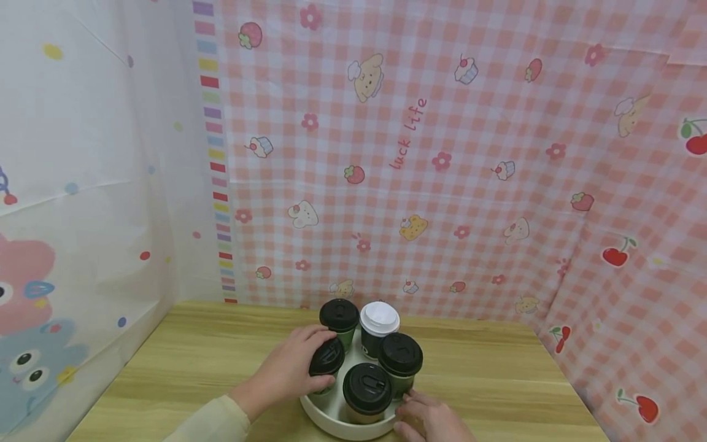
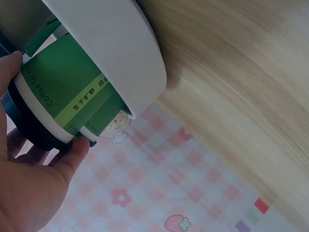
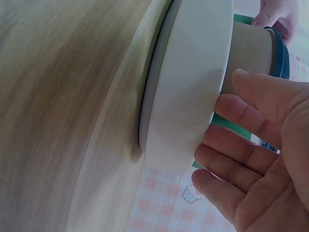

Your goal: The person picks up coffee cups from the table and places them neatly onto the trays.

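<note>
A round white tray [image 1: 345, 428] on the table carries several lidded paper coffee cups. My left hand [image 1: 298, 363] grips the leftmost one, a green coffee cup [image 2: 63, 82] with a black lid [image 1: 327, 356], thumb and fingers around its upper part. Outside the tray's near right side is my right hand [image 1: 431, 418]. Its fingers [image 3: 229, 147] are extended, with the tips at the tray's rim [image 3: 193, 96]. Close to that thumb stands a brown cup [image 3: 248, 50] with a black lid. A green cup with a black lid [image 1: 400, 354] stands at the tray's right.
At the tray's back are another black-lidded green cup [image 1: 339, 315] and a dark cup with a white lid [image 1: 380, 319]. The wooden table [image 1: 480, 380] extends to both sides. A pink checked cloth [image 1: 386, 202] hangs behind it, and a white patterned cloth [image 1: 99, 202] hangs at left.
</note>
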### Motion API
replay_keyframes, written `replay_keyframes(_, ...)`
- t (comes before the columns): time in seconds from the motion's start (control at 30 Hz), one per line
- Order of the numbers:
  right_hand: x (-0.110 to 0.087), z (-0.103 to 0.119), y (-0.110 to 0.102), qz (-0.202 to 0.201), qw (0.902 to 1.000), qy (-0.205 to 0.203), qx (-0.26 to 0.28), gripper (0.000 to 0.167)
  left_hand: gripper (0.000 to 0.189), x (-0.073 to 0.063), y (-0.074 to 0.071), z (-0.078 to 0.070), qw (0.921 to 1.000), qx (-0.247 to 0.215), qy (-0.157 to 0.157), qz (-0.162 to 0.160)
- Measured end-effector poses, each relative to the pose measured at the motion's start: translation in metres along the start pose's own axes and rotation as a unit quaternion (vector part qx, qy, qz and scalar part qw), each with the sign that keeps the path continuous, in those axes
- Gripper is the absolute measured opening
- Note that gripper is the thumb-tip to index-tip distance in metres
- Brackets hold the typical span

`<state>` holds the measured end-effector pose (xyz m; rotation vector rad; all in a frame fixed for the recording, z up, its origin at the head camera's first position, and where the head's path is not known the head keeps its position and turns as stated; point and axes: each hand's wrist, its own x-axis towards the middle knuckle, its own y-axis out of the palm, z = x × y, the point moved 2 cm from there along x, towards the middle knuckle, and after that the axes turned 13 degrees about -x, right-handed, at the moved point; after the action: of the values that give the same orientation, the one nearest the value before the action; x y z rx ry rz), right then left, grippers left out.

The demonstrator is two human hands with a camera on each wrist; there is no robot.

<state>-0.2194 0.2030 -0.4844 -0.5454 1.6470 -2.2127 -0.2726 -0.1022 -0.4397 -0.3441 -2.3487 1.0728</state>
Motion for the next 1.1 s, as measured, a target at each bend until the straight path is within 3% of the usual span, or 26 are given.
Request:
replay_keyframes(0.3,-0.0002,-0.0002,-0.0012,0.005,1.0,0.001,0.005,0.025,0.074,0.0036,0.0019,0.0034,0.9997,-0.018,-0.017,0.007)
replay_keyframes(1.1,-0.0001,-0.0007,-0.0005,0.01,0.9998,0.007,0.016,0.026,0.073,0.005,0.0069,0.0057,0.9993,-0.034,-0.014,0.006)
